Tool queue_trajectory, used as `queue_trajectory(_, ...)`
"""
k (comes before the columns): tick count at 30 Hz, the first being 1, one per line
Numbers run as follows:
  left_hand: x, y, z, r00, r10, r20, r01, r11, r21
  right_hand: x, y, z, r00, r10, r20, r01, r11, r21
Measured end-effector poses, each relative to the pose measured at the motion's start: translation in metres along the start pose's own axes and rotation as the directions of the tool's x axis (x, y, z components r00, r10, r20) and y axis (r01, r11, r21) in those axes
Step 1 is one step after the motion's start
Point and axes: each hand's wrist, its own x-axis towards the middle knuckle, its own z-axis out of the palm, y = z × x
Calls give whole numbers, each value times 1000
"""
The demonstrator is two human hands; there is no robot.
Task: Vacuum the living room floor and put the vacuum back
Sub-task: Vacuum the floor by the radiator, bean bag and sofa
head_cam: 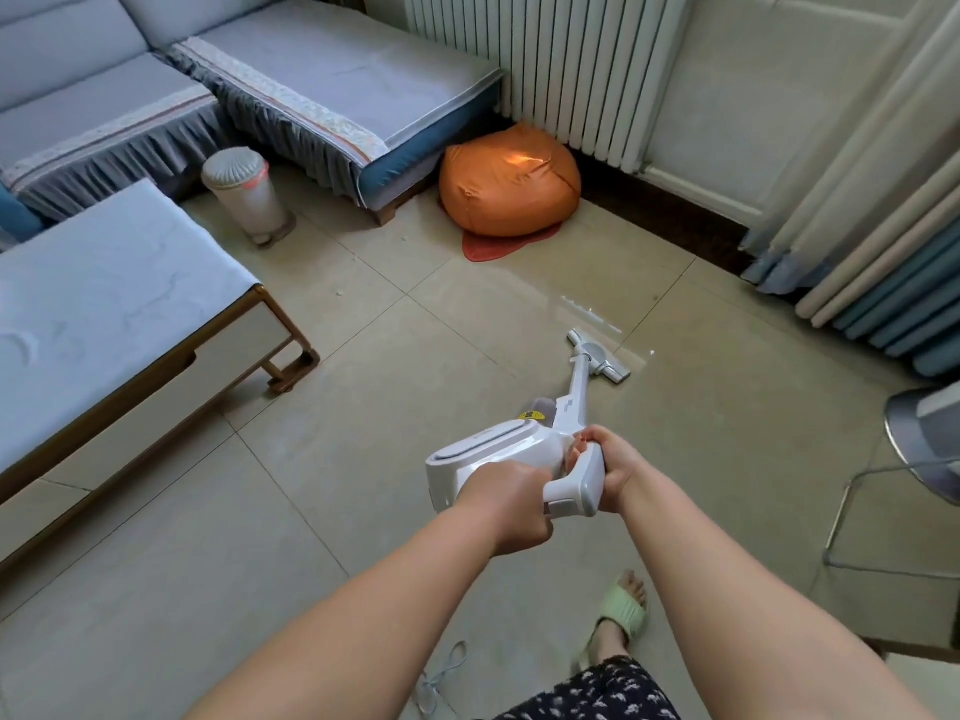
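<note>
We find the sofa [218, 80] at rear left, the table [104, 304] before it, the bin [244, 197] between them, the radiator [550, 59] behind the beanbag [509, 184], curtains [883, 226] right.

We see a white vacuum [524, 454] with grey panels on beige floor tiles [363, 511], an orange beanbag [509, 184] and a pale blue sofa cover [332, 80]. Our slipper [626, 610] is light green, the garment [597, 691] black with small white marks, and the curtains [883, 241] cream and blue.
</note>
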Motion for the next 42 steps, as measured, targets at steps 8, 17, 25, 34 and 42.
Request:
queue_trajectory(8,124,82,-46,999,-37,15,37,999,4,4,-155,-29,999,32,-15,-32,999,-2)
queue_trajectory(17,234,133,-75,1000,-11,28,11,1000,-7,9,-276,-46,999,17,-31,-16,1000,24)
queue_trajectory(25,303,130,-105,998,39,40,-40,999,12,32,-341,-36,998,16,-68,-13,999,47)
queue_trajectory(34,361,112,-138,994,97,58,-98,995,18,56,-391,-12,998,14,-56,-6,990,143)
queue_trajectory(42,404,115,-141,990,124,63,-126,991,44,65,-427,-16,998,3,-57,8,983,181)
